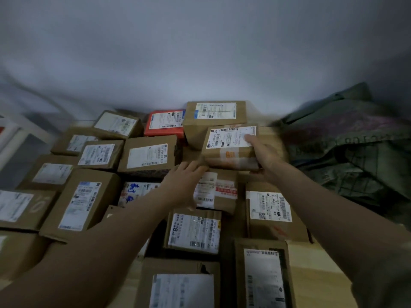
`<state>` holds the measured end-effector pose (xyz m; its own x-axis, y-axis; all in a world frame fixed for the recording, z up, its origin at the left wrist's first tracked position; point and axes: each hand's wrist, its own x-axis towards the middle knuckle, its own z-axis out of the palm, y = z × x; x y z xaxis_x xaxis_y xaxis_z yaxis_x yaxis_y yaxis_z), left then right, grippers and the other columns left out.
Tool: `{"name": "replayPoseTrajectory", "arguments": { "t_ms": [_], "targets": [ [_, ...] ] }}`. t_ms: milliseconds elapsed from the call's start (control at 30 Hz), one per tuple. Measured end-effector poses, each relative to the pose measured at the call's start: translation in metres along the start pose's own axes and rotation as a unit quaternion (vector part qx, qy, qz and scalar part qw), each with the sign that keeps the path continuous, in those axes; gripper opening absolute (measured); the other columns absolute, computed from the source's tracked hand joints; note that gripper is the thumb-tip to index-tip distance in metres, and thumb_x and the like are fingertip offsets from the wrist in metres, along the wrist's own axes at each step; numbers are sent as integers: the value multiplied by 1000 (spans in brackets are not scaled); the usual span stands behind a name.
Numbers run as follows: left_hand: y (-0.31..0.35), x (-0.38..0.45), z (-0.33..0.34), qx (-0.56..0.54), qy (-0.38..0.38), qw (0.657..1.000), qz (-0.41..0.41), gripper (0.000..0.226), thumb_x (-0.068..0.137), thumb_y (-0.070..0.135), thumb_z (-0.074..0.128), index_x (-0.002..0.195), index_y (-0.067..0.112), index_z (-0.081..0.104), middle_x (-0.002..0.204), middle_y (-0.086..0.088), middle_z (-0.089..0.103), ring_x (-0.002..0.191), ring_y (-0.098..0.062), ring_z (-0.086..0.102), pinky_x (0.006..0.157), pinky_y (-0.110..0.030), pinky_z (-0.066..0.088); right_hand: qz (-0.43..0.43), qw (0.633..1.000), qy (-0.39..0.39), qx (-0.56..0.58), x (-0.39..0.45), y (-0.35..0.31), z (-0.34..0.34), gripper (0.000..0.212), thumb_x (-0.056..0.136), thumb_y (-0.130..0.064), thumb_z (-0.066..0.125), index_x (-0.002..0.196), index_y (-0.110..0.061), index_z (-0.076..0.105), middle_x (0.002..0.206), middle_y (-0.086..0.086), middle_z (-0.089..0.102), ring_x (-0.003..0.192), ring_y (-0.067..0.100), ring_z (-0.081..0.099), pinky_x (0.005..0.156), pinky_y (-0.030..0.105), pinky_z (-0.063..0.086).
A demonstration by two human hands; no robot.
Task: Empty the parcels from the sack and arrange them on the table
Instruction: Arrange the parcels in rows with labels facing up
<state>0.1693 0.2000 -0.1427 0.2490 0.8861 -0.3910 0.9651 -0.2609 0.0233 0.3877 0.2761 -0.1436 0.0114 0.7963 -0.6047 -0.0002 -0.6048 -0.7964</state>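
Both hands (pixel 262 152) on taped parcel (pixel 230 147)
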Motion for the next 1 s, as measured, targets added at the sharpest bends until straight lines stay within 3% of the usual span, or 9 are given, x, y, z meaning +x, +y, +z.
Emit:
{"name": "replayPoseTrajectory", "arguments": {
  "t_ms": [67,200,433,533,633,800,900,933,1000],
  "targets": [
    [-2,-3,3,-20,10,1000,-4,110,69,39,85,155,28,17,156,1,18,144,-24,21,118,-44,27,12,998,-44,-36,6,4,14,60,87,-57,63,129,-16,58,116,3,71,98,20,69,84,37,57],
    [-6,-10,5,-91,22,995,-37,109,64,50,85,152,30,23,153,1,20,143,-23,21,118,-44,30,-24,990,-68,-125,9,11,30,47,98,-45,54,130,-12,59,123,-1,65,87,9,59,56,18,39],
    [-2,-22,7,-127,51,987,-86,98,70,53,81,151,29,30,152,-1,24,142,-24,20,119,-46,27,-4,986,-113,-122,1,17,33,30,102,-34,50,115,-14,69,106,-1,71,91,11,65,65,22,48],
    [-1,-24,8,-129,59,985,-100,95,72,54,79,150,26,32,152,-2,26,142,-25,22,118,-46,28,-49,991,-48,-112,-9,15,25,16,102,-29,51,97,-20,64,84,-10,61,78,6,60,66,17,51],
    [2,-28,9,-147,71,981,-109,88,75,56,76,148,26,36,151,-2,27,140,-25,24,116,-45,27,-98,987,41,-122,-18,19,4,27,97,-33,56,117,-16,63,107,0,66,105,21,62,98,41,51],
    [19,-35,8,-192,107,970,-105,70,82,45,74,142,24,45,147,-6,29,137,-28,25,113,-44,29,-75,962,170,-199,-52,48,-42,43,94,-37,57,130,-14,59,129,9,61,111,25,55,90,36,45],
    [29,-50,13,-220,110,964,-98,68,85,44,72,142,18,46,149,-7,28,138,-29,22,114,-43,29,27,915,261,-305,-77,81,-59,62,88,-49,61,138,-14,47,143,16,46,132,36,39,107,44,36],
    [31,-58,16,-226,105,964,-93,68,85,45,72,142,18,46,150,-7,27,139,-30,22,114,-43,29,62,921,270,-274,-86,90,-61,63,88,-48,64,135,-10,47,138,17,48,128,35,43,105,43,39],
    [33,-75,23,-231,96,964,-85,68,85,48,71,142,20,46,149,-4,26,138,-29,23,113,-44,32,94,957,235,-143,-101,104,-61,41,92,-36,65,112,-2,55,108,14,63,91,25,63,80,35,54]
  ]
}}
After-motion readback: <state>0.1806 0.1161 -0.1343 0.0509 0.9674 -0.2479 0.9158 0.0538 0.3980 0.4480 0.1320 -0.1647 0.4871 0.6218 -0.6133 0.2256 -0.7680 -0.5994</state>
